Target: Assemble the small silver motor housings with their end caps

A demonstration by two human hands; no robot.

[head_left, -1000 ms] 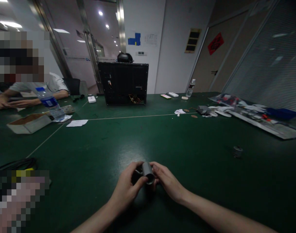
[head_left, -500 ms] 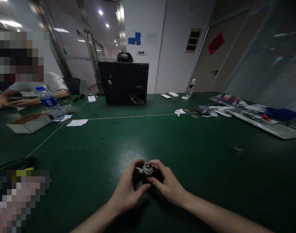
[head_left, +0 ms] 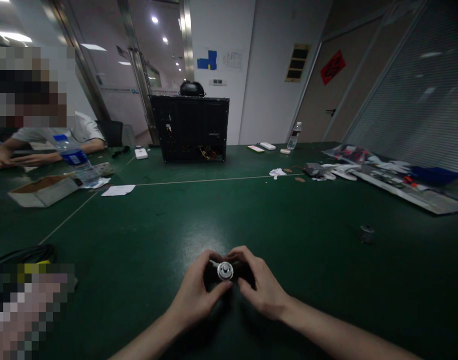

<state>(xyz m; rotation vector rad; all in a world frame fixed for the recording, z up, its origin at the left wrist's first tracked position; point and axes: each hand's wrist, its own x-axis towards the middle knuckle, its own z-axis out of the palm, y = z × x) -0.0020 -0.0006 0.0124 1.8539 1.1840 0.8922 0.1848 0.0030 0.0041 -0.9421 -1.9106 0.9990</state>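
Between our 2 hands, just above or on the table (the dark underside hides which), we have a small metal cylinder, its round, stepped end turned up toward us. Our left hand seems to grip it, the thumb near the front and the curled fingers behind. Our right hand is cupped and partly open: its thumb stands apart from the cylinder, and we cannot tell whether its fingertips touch the far side.

To handle the part well, we should judge it best to let the left hand carry the hold, pinching evenly and low on the wall so that the end face shows whole. Light right fingertips could then steady or turn it without tilting it. The other metal cylinder rests well apart on our right, clear of both wrists.
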